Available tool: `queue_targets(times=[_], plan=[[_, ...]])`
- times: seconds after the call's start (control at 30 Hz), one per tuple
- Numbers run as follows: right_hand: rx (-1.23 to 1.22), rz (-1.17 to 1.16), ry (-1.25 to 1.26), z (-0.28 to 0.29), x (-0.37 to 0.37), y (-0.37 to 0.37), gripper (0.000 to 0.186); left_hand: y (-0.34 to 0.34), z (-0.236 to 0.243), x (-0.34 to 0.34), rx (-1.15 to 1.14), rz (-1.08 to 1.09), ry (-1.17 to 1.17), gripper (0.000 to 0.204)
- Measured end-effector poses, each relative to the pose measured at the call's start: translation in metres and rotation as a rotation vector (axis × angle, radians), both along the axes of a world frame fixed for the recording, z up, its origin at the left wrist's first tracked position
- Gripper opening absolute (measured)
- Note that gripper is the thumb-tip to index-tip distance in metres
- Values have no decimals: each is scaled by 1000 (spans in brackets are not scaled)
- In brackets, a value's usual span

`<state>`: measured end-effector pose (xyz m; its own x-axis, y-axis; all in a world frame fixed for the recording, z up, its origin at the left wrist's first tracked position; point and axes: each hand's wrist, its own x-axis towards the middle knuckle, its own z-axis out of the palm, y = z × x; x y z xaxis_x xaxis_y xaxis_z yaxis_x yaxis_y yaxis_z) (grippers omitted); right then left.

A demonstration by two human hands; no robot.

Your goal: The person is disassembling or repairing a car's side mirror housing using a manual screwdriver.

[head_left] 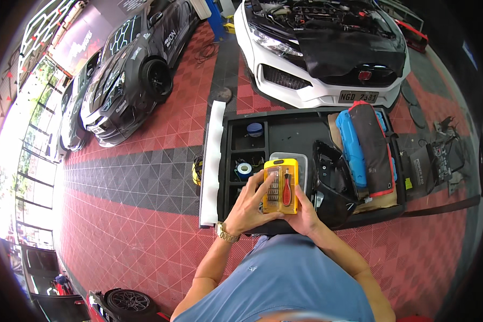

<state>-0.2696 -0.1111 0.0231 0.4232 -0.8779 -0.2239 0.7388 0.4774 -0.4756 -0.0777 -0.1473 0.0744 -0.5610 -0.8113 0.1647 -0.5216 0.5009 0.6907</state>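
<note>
Between my two hands is a yellow screwdriver bit set [272, 194] with a clear cover. Under the cover lie a small red-handled screwdriver [287, 194] and rows of metal bits. My left hand [248, 205], with a gold watch on its wrist, grips the left side, its fingers reaching over the cover and its thumb at the lower edge. Holding the right side and bottom corner is my right hand [305, 216]; some of its fingers are hidden beneath the case. Behind the set, a clear plastic container [304, 161] shows partly.
The set is above a black work tray [295, 122] with side compartments holding a blue-lidded jar [255, 129] and a tape roll [244, 170]. To the right are a black car part [333, 185], a blue case [350, 145] and a black-red pouch [370, 153]. A white car [322, 95] stands beyond.
</note>
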Motion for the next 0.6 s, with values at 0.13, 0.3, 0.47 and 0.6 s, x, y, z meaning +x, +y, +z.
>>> queue_targets(times=[0.13, 0.3, 0.47, 0.6], plan=[[-19, 71, -91, -2, 5, -4, 62, -17, 18, -3, -307, 14, -245, 125], [-16, 82, -130, 5, 3, -3, 66, -28, 25, -14, -225, -161, -228, 110], [15, 80, -146, 5, -3, 3, 70, -26, 17, -21, -276, -185, -177, 107], [33, 73, -153, 2, -6, 9, 70, -21, 14, -25, -284, -171, -166, 106]])
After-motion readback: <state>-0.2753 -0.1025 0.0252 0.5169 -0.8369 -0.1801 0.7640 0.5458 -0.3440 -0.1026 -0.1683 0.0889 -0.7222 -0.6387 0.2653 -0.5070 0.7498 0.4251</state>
